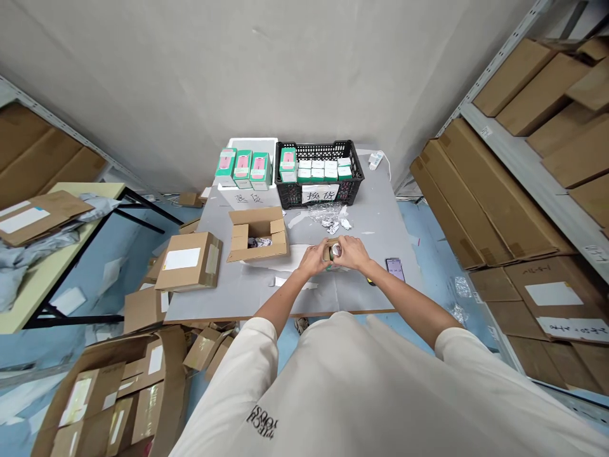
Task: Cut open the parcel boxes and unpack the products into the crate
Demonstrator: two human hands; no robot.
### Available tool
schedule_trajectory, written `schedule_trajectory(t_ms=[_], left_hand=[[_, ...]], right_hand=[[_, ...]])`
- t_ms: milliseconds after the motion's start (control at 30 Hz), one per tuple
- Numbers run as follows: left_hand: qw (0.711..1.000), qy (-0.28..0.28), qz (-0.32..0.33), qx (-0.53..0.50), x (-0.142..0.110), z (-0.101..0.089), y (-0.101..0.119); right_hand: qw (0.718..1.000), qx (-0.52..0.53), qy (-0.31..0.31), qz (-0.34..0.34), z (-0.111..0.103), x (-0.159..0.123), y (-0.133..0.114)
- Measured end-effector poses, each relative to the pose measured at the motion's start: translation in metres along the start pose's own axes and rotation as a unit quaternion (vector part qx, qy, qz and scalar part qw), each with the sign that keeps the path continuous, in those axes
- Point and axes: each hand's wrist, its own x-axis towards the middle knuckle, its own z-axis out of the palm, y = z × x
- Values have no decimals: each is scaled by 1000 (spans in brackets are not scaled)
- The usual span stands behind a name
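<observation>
My left hand (313, 258) and my right hand (349, 252) meet at the middle of the grey-topped table (228, 299), both closed around a small roll of brown packing tape (332, 251). A bit of green shows beneath the roll, too hidden to name. Left of my hands stands an open cardboard box (257, 234) with crumpled material inside. A taped cardboard box (189, 261) with a white label lies further left. A smartphone (395, 269) lies just beyond my right hand.
A black plastic crate (318, 174) of small green-and-white boxes and a white foam box (251, 147) stand at the table's far end. Crumpled clear wrap (330, 218) lies nearby. Metal shelves (523, 158) of flat cartons line the right, with loose cardboard at lower left.
</observation>
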Motion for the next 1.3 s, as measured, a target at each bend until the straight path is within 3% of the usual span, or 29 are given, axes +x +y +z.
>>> schedule_trajectory(t_ms=[167,333,500,733,900,967,1133,1300], left_hand=[[1000,11,-11,1,4,-2,1],[1000,4,-23,3,6,-5,6],[998,56,-31,-7,7,-19,27],[986,134,-52,-79,19,-38,49],[963,186,-69,-181,22,-37,47],[951,185,-76,-236,23,-37,47],[922,140,-42,-359,24,-42,49],[931,169,-49,-321,23,-41,51]], right_hand=[[988,114,98,-19,-37,-1,11],[956,220,191,-37,-74,7,21],[931,302,206,-15,-91,17,27],[891,402,207,40,-77,30,30],[822,536,184,60,-51,38,35],[807,570,146,48,-40,38,36],[805,589,71,3,-20,33,31],[762,646,52,13,-17,34,27]])
